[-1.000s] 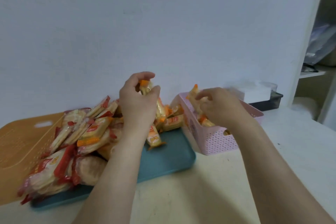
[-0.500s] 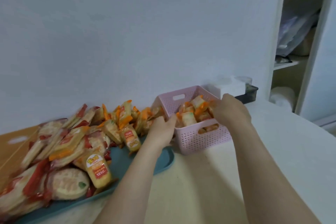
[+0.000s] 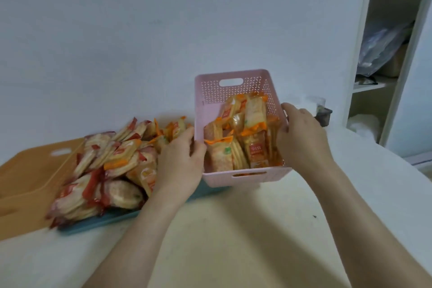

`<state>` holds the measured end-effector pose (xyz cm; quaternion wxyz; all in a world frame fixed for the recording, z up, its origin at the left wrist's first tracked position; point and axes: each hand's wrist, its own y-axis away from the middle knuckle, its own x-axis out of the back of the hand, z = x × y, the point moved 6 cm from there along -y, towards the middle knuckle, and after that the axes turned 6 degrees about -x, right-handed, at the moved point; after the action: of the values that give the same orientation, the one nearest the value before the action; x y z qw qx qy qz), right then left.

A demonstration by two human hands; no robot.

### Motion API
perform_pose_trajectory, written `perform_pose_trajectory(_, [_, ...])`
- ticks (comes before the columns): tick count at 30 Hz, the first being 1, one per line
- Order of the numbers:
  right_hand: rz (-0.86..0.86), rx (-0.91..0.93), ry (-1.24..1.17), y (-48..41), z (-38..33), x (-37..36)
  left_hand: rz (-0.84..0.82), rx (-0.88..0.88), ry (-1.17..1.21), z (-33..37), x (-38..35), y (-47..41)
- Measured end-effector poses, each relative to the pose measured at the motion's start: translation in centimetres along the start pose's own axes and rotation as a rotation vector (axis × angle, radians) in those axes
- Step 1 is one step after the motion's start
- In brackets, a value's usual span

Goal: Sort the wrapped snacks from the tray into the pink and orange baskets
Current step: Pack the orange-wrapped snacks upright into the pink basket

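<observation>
Your perforated pink plastic basket (image 3: pixel 233 91) tilts toward you, packed with orange-trimmed wrapped snacks (image 3: pixel 247 138). More red- and orange-edged packets (image 3: pixel 112 163) heap on the teal tray (image 3: pixel 98 223), beside the orange plastic basket (image 3: pixel 30 170).

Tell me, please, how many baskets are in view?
2. The pink basket is in the middle, gripped by the left hand and right hand; the orange basket lies at far left, partly behind the snack pile.
</observation>
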<state>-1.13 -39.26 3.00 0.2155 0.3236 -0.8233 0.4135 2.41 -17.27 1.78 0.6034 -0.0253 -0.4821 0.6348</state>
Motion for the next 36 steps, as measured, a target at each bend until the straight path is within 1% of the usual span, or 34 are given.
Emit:
perform_pose_trajectory(3, [-0.048, 0.118, -0.031, 3.1, -3.5, -1.1, 0.036, 0.071, -0.043, -1.8, 3.6, 3.4])
perform_pose_trajectory(7, [-0.140, 0.156, 0.056, 5.4, -5.6, -3.5, 0.065, 0.129, -0.094, -4.2, 5.8, 6.7])
perform_pose_trajectory(9, [-0.107, 0.215, 0.137, 6.6, -6.7, -4.6, 0.076, 0.169, -0.123, -5.1, 6.4, 7.8])
perform_pose_trajectory(11, [-0.077, 0.315, 0.152, 7.5, -7.9, -5.0, 0.082, 0.182, -0.149, -5.3, 6.6, 8.2])
perform_pose_trajectory(12, [-0.112, 0.348, 0.131, 7.8, -8.6, -5.1, 0.080, 0.178, -0.171, -5.3, 6.7, 8.2])
perform_pose_trajectory(13, [-0.187, 0.356, 0.109, 8.0, -9.0, -5.4, 0.074, 0.180, -0.207, -5.1, 6.7, 8.2])
perform_pose_trajectory(14, [-0.275, 0.339, 0.100, 8.0, -9.3, -5.8, 0.063, 0.189, -0.240, -4.8, 6.7, 8.1])
perform_pose_trajectory(16, [-0.381, 0.285, 0.145, 7.7, -9.4, -6.5, 0.041, 0.197, -0.296, -4.4, 6.8, 8.0])
perform_pose_trajectory(17, [-0.414, 0.264, 0.173, 7.3, -9.5, -6.8, 0.049, 0.170, -0.318, -4.3, 6.9, 8.0])
perform_pose_trajectory(18, [-0.451, 0.246, 0.188, 7.0, -9.6, -7.2, 0.062, 0.106, -0.343, -3.9, 7.1, 7.8])
perform_pose_trajectory(19, [-0.510, 0.227, 0.187, 6.8, -9.7, -7.6, 0.062, -0.003, -0.378, -3.3, 7.1, 7.5])
perform_pose_trajectory(20, [-0.582, 0.212, 0.171, 6.7, -9.8, -8.0, 0.037, -0.130, -0.422, -2.5, 7.0, 7.1])
perform_pose_trajectory(21, [-0.656, 0.197, 0.155, 6.8, -9.9, -8.4, -0.028, -0.235, -0.447, -1.8, 6.7, 6.7])
perform_pose_trajectory(22, [-0.703, 0.193, 0.143, 6.8, -9.9, -8.7, -0.132, -0.290, -0.456, -1.3, 6.2, 6.2])
perform_pose_trajectory(24, [-0.711, 0.215, 0.120, 7.1, -9.8, -8.8, -0.350, -0.270, -0.467, -0.6, 5.2, 5.2])
perform_pose_trajectory(25, [-0.692, 0.224, 0.097, 7.2, -9.6, -8.9, -0.427, -0.245, -0.505, -0.6, 4.6, 4.6])
perform_pose_trajectory(29, [-0.635, 0.216, 0.002, 6.7, -9.0, -8.8, -0.707, -0.202, -0.803, -1.2, 1.8, 2.8])
perform_pose_trajectory(31, [-0.574, 0.216, -0.023, 6.5, -8.8, -8.5, -0.846, -0.171, -0.863, -1.9, 0.3, 2.6])
perform_pose_trajectory(32, [-0.539, 0.223, -0.043, 6.5, -8.7, -8.3, -0.881, -0.143, -0.852, -2.1, -0.2, 2.6])
perform_pose_trajectory(33, [-0.506, 0.231, -0.069, 6.5, -8.7, -8.2, -0.872, -0.121, -0.821, -2.3, -0.4, 2.4])
perform_pose_trajectory(36, [-0.418, 0.235, -0.162, 6.4, -8.6, -7.9, -0.747, -0.093, -0.738, -2.3, -0.4, 2.3])
